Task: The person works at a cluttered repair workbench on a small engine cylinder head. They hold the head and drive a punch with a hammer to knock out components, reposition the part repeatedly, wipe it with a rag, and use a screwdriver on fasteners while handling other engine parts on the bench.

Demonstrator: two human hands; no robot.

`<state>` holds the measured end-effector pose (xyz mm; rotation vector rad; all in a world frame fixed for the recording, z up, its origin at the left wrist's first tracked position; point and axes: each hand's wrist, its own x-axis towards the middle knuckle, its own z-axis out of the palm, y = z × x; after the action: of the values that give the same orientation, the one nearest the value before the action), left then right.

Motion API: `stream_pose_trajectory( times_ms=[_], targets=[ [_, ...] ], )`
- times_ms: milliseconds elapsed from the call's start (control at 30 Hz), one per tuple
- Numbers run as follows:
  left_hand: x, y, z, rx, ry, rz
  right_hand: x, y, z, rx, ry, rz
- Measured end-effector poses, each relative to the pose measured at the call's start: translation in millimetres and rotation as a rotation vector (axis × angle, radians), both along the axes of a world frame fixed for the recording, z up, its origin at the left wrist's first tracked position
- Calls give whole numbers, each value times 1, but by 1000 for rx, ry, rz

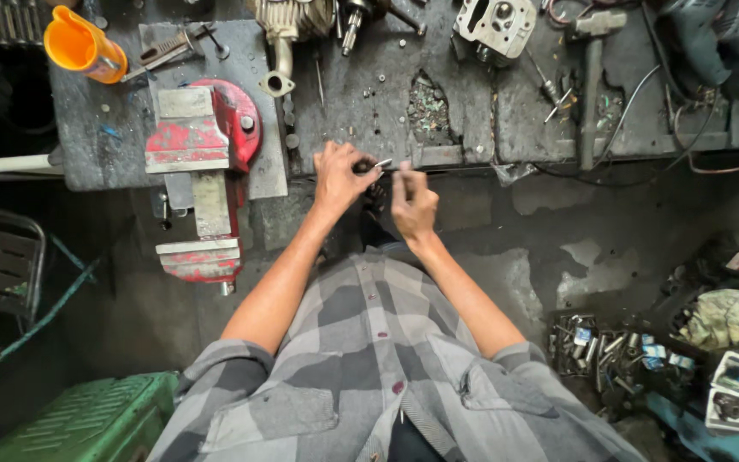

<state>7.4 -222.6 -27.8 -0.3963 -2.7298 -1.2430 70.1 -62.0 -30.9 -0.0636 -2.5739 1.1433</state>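
1 vise (201, 175), 1 orange jug (83, 44)

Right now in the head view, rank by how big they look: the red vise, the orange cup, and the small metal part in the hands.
1. red vise
2. orange cup
3. small metal part, pinched between left hand and right hand

A small, slender metal part (384, 162), silvery and pale against the dark surroundings, was held between two hands just off the front edge of the grimy grey worktop (369, 94). It lay roughly level, one end pinched in the fingertips of the left hand (341, 178), the other toward the thumb and forefinger of the right hand (412, 201). Its exact kind was too small to make out.
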Motion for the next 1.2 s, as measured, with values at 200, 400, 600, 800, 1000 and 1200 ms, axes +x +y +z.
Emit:
stream_pose_trajectory(
  times_ms=[200,400,600,800,1000,1200],
  targets=[
    [1,0,2,-6,18,20,-3,-1,-4,-196,47,-131],
    [-2,0,2,0,7,15,1,2,-8,-145,15,-58],
    [-1,3,0,-14,-48,37,5,6,-14,-40,135,26],
    [-2,3,3,-32,-39,37,1,7,-15,29,66,-4],
    [0,4,11,-23,-84,34,0,6,-4,-25,162,-61],
    [-2,4,13,-19,-2,21,0,7,-1,-108,87,-120]
  ],
)
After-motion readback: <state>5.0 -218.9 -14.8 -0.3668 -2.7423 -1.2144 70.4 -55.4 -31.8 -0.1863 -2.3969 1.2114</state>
